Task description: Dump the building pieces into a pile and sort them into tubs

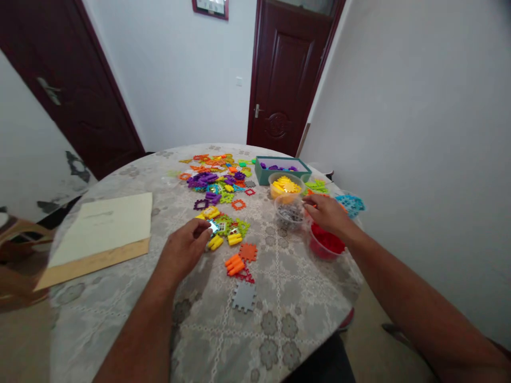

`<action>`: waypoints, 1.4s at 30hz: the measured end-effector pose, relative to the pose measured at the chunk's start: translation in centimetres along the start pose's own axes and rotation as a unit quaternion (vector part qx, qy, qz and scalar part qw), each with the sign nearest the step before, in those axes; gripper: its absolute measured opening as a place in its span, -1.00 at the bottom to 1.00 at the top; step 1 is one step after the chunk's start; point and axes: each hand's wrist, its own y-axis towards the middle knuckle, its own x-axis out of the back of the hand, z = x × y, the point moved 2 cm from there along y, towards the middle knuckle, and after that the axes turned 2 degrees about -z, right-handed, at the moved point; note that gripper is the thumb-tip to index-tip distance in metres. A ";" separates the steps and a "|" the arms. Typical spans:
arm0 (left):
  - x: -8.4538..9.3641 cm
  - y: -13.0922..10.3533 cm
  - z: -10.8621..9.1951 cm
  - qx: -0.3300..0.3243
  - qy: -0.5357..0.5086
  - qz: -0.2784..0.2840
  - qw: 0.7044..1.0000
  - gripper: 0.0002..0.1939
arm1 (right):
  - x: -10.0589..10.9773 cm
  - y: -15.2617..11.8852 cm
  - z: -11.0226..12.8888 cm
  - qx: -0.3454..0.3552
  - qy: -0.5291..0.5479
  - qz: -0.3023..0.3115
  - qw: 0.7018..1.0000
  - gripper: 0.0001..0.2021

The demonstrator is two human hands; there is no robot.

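Note:
My left hand is closed at the fingertips on a small blue-edged building piece with a shiny pale face. Around it lie yellow pieces and lime green pieces. Over the tubs on the right, my right hand has its fingers curled together; whatever they hold, if anything, is hidden. Beside those fingertips stands a clear tub of grey pieces. Below the hand is a tub of red pieces, and orange pieces show just behind it.
A mixed pile of purple pieces and orange ones spreads across the back. Yellow pieces fill a tub near a green box. Blue pieces sit far right. Nearer me lie orange cylinders and a grey square. Paper lies left.

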 end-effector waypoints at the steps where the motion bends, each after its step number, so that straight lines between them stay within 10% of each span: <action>1: 0.3 0.0 0.2 0.004 0.016 -0.025 1.000 -0.64 | -0.2 0.0 0.7 0.007 -0.027 -0.010 1.000 -0.68; 4: 1.0 0.0 0.7 0.001 0.060 -0.070 0.996 -0.68 | -0.7 -1.0 3.6 0.053 -0.033 -0.032 0.998 -0.64; 8: 1.0 -0.1 1.0 -0.026 0.112 -0.063 0.991 -0.69 | -2.8 -3.8 8.9 0.131 0.054 0.094 0.986 -0.69; 14: -0.6 -1.3 0.1 -0.122 0.117 0.110 0.979 -0.67 | -8.7 -5.6 13.5 0.151 0.066 0.240 0.957 -0.69; 21: -2.6 -2.9 -1.8 -0.124 0.166 0.224 0.952 -0.54 | -11.1 -6.0 11.9 0.086 0.152 0.235 0.956 -0.53; 27: -3.8 -2.8 -1.6 -0.155 0.198 0.226 0.941 -0.78 | -10.9 -5.6 11.6 0.076 0.250 0.196 0.945 -0.86; 34: -3.7 -2.7 -1.7 -0.145 0.168 0.230 0.947 -0.72 | -11.4 -5.0 10.8 0.000 0.379 0.129 0.916 -0.78; 42: -3.9 -2.5 -0.7 -0.145 0.169 0.207 0.953 -0.77 | -11.7 -4.0 10.0 -0.169 0.564 0.082 0.804 -0.62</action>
